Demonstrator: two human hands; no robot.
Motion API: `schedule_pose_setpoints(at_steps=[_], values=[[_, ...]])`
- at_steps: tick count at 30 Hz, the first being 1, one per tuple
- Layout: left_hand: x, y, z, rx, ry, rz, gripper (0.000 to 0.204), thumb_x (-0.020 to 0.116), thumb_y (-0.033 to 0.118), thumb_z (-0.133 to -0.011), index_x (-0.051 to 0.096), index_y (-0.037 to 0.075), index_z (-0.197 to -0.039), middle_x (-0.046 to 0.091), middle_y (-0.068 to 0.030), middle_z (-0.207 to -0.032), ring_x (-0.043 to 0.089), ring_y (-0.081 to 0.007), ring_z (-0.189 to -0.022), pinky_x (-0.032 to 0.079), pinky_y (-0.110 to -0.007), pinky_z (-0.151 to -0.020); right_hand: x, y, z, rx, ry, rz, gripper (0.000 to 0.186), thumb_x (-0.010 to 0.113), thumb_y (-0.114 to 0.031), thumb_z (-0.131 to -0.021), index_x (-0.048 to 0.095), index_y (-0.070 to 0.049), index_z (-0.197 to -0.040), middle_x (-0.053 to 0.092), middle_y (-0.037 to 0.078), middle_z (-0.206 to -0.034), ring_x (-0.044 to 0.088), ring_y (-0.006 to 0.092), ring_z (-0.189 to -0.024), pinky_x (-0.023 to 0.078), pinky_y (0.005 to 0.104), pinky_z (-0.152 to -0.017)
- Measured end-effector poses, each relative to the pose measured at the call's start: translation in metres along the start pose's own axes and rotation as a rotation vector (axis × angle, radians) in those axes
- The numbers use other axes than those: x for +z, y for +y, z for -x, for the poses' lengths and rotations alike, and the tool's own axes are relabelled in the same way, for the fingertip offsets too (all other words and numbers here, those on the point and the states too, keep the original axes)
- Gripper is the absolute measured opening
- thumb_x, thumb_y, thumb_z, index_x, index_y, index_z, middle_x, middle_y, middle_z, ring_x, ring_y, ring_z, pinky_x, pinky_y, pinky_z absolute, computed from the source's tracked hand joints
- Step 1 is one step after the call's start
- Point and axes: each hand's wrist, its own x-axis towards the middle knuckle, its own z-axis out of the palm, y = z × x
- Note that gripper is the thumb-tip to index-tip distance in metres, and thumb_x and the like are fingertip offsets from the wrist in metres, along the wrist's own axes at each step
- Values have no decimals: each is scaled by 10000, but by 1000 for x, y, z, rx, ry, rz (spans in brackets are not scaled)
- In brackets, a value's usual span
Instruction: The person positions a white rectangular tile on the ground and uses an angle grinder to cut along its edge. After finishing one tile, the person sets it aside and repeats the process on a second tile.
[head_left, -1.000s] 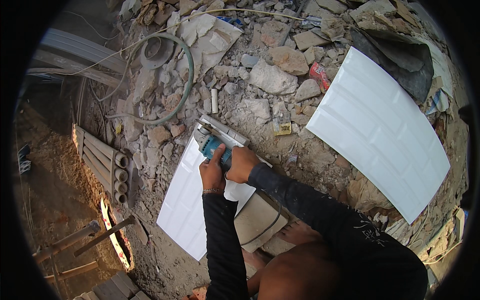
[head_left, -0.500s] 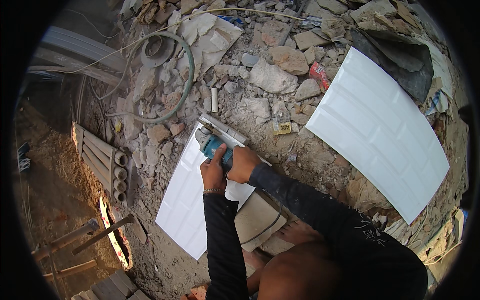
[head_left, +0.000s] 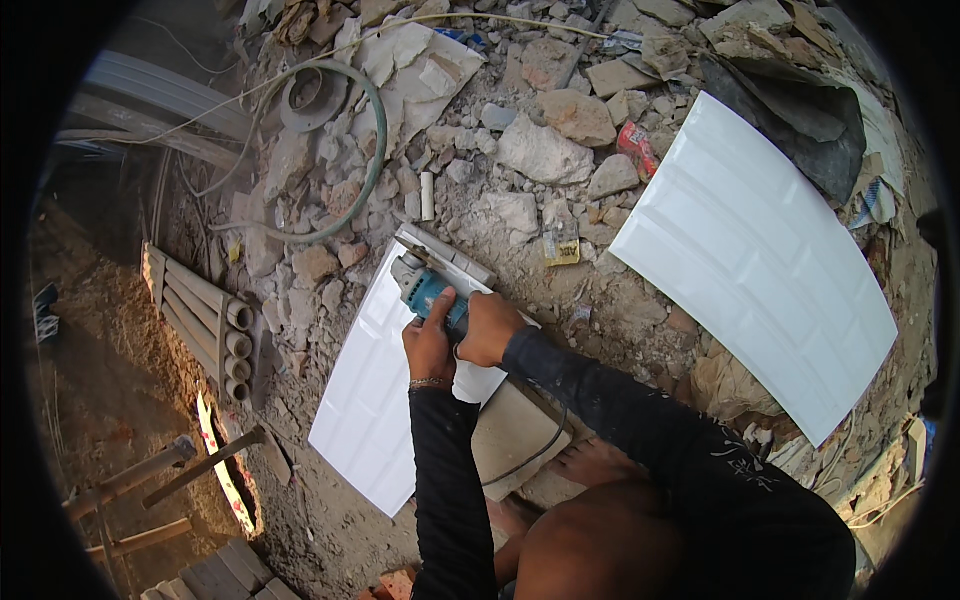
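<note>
Both my hands are closed around a teal angle grinder (head_left: 422,285), whose disc end points up and left. My left hand (head_left: 430,345) grips the body from the near side, its thumb along the casing. The rear part is in my right hand (head_left: 488,328). Beneath the tool lies a white glossy tile with a raised brick pattern (head_left: 365,420); the disc is at its far edge, and whether it touches is too small to tell. A narrow strip (head_left: 455,256) lies along that far edge. Under the tile's right side is a beige slab (head_left: 520,435), crossed by a dark cord (head_left: 535,455).
A second white brick-pattern tile (head_left: 760,270) rests on rubble at the right. Broken stones (head_left: 545,150) cover the ground beyond my hands, with a green hose (head_left: 380,150) looped across them. Several stacked pipes (head_left: 205,320) lie left. My bare foot (head_left: 600,465) is beside the slab.
The view has shifted very slightly. My hands and the grinder keep nearly the same place at the tile's far edge.
</note>
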Motion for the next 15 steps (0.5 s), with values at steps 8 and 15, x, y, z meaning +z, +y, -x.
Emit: schedule_pose_setpoints(at_steps=[8, 15], values=[[3, -1, 5, 5, 12, 0, 222, 778, 63, -912, 680, -84, -1047, 731, -110, -979, 725, -200, -805, 608, -342, -720, -3, -1, 4, 1, 1, 5, 535, 818, -219, -682, 658, 74, -1100, 697, 295, -1146, 696, 415, -1095, 572, 430, -963], [5, -1, 7, -2, 15, -3, 231, 781, 65, -911, 676, -84, -1054, 728, -108, -981, 723, -202, -808, 607, -343, -721, -4, 0, 6, 7, -7, -3, 541, 819, -218, -686, 655, 75, -1110, 696, 294, -1149, 701, 411, -1089, 576, 428, -956]])
